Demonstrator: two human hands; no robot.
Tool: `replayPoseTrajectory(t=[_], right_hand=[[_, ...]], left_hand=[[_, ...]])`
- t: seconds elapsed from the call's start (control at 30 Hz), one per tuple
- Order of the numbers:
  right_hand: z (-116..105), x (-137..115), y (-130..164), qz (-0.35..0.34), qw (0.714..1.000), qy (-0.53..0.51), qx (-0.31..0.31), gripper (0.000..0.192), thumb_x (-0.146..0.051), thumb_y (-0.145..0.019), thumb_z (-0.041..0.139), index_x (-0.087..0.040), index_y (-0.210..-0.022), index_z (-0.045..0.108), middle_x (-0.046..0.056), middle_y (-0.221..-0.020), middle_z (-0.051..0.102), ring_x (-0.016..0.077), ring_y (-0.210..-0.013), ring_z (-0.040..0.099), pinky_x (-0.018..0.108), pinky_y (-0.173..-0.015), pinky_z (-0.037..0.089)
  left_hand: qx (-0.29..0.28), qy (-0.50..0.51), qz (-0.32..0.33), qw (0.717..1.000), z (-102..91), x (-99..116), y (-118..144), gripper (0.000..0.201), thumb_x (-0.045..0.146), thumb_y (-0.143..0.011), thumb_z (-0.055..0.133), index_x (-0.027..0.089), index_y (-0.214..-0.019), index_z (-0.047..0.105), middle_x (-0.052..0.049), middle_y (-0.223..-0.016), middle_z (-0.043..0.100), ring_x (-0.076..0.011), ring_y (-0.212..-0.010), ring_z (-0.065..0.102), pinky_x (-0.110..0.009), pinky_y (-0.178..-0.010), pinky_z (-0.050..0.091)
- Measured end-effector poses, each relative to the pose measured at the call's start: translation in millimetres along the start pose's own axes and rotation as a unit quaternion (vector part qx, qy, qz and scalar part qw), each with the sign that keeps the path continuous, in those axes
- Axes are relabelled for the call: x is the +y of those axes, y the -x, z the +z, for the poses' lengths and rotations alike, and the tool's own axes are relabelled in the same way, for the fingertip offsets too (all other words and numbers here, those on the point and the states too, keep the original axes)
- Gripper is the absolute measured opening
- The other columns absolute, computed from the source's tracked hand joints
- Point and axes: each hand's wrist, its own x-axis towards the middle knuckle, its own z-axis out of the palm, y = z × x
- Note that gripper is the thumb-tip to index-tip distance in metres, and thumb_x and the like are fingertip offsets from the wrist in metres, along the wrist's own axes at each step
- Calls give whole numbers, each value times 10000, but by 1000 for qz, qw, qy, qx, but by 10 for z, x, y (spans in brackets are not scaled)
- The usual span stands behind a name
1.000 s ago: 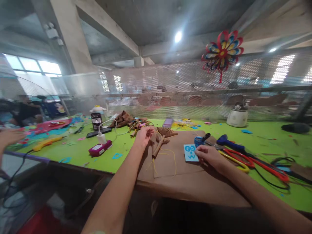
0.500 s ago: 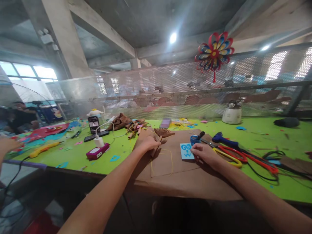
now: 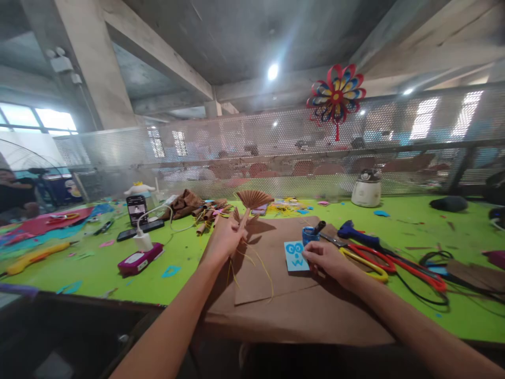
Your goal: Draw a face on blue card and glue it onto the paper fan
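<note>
While the left hand (image 3: 224,238) holds a pleated brown paper fan (image 3: 253,199) upright by its stem above the brown paper sheet (image 3: 276,273), the right hand (image 3: 325,259) rests fingers on a small blue card (image 3: 294,256). Scissors (image 3: 379,252) lie just right on the green table (image 3: 130,279).

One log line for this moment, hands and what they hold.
left hand: holds pleated paper fan raised | right hand: on blue face card | scissors: on table
</note>
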Motion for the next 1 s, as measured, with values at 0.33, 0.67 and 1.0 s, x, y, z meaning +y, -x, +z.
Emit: replayPoseTrajectory(t=[0.33, 0.67, 1.0], right_hand=[[-53, 8, -35, 27, 999, -19, 26, 330, -472, -704, 658, -157, -775, 588, -58, -454, 499, 56, -373, 367, 205, -387, 258], [-99, -89, -87, 63, 994, 64, 59, 210, -354, -636, 681, -168, -599, 590, -23, -415, 516, 75, -355, 402, 217, -365, 283], [-560, -128, 55, 24, 946, 261, 191, 196, -297, -668, 657, -170, -522, 629, 38, -476, 588, 160, -461, 525, 276, -474, 362]], left_hand=[[-111, 339, -67, 932, 562, 253, 331, 90, 175, -892, 581, 131, -815, 571, -43, -747, 669, -113, -665, 670, -200, -598, 549], [-159, 367, -118, 909, 579, 147, 434, 171, 226, -878, 609, 172, -907, 450, -58, -716, 690, -153, -557, 681, -186, -438, 500], [-191, 373, -91, 903, 543, 265, 518, 129, 229, -916, 542, 180, -872, 431, -39, -742, 673, -129, -527, 658, -205, -457, 516]])
